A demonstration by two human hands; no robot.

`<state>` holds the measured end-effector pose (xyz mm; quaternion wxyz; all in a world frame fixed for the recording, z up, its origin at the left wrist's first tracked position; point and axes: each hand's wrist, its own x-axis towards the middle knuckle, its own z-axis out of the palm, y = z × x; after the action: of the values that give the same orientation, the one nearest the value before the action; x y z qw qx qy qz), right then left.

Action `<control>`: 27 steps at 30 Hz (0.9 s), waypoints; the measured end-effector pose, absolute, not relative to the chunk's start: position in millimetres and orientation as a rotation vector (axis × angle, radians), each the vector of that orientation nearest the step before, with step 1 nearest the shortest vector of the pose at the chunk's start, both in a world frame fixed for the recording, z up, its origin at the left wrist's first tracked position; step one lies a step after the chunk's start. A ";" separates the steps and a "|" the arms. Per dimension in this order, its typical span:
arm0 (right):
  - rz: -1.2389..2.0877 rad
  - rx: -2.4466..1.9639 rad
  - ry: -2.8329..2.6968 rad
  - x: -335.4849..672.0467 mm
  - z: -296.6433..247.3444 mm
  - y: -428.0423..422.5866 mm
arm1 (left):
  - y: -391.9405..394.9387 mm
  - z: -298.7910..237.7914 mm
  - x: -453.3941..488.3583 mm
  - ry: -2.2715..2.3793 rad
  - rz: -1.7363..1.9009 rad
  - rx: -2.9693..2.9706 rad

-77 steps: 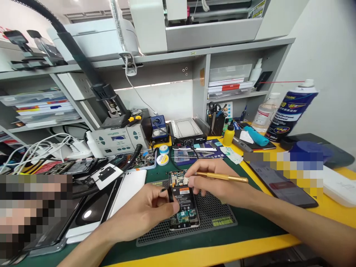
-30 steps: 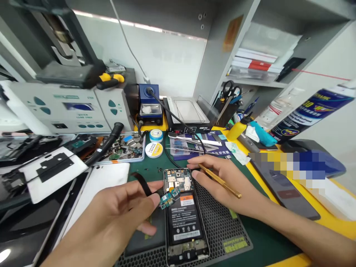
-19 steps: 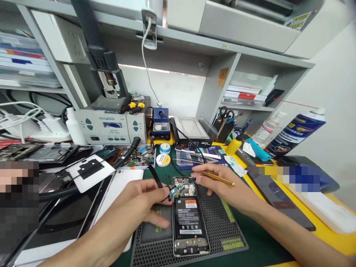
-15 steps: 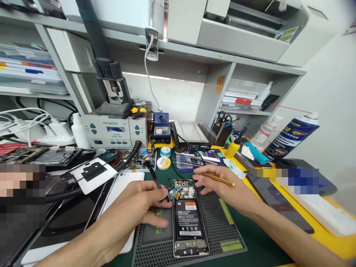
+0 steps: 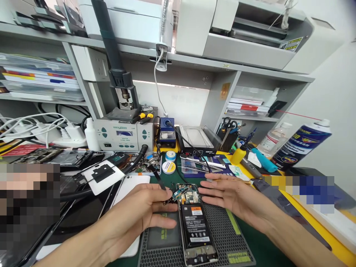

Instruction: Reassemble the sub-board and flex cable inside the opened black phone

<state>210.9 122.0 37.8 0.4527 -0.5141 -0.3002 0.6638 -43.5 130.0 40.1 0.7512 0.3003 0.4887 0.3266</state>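
My left hand [image 5: 151,202] pinches a small blue-green circuit board [image 5: 180,193] with a dark flex cable [image 5: 157,176] between thumb and forefinger; its other fingers are spread. The board hovers over the upper left of an opened phone [image 5: 191,253], whose black battery [image 5: 195,224] and main board [image 5: 191,196] are exposed. To the right of the phone's top end, my right hand [image 5: 230,191] has its fingers stretched toward it. A thin gold-coloured tool [image 5: 244,181] lies along that hand by the thumb, mostly hidden. The phone rests on a grey honeycomb-patterned mat [image 5: 222,226].
Behind the phone stand a round tin [image 5: 169,167], a soldering station [image 5: 167,135] and a hot-air station [image 5: 125,135]. White panels and a dark tablet-like screen lie at left. On the right are a yellow bottle [image 5: 238,155], a spray can [image 5: 302,144] and a dark flat screen [image 5: 300,218].
The view has shifted, so the bench sits further right and lower. My right hand has turned and its fingers have straightened, hiding more of the gold tool. My left hand still holds the board.
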 end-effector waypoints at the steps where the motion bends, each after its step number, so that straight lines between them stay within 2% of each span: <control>1: 1.646 -1.259 -0.728 210.3 37.1 121.1 | 129.6 40.0 -42.7 1.058 0.713 0.661; 9: 1.646 -1.203 -0.739 204.2 33.8 115.2 | 126.9 38.2 -32.6 0.991 0.629 0.897; 27: 1.691 -1.212 -0.924 201.6 30.2 110.7 | 132.4 30.1 -29.8 0.890 0.610 0.860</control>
<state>201.6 110.7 30.2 0.4192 -0.4834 -0.3686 0.6744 -29.8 132.4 30.1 0.7713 0.3965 0.4105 0.2815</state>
